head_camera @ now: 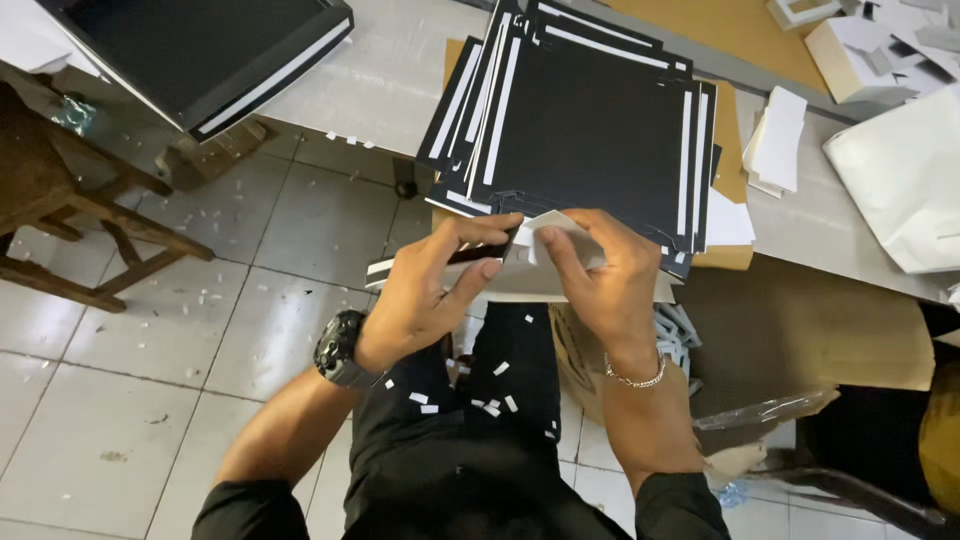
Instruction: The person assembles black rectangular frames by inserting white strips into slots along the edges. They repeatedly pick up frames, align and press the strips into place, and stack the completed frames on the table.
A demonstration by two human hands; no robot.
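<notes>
Head view: white paper scraps [497, 404] lie on my dark lap nearest me. Just beyond, my left hand [432, 290] and right hand [598, 275] both pinch a black-and-white card [520, 262] at the table's near edge. Farther off lies a stack of black sheets [580, 125] on the table [385, 85].

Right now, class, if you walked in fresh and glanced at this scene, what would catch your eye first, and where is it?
First, the fanned stack of black cards with white strips on the grey table, top centre. Just below it, the left hand and right hand meet on a black-and-white card piece at the table's edge. Small white paper scraps speckle the black trousers and the tiled floor.
</notes>
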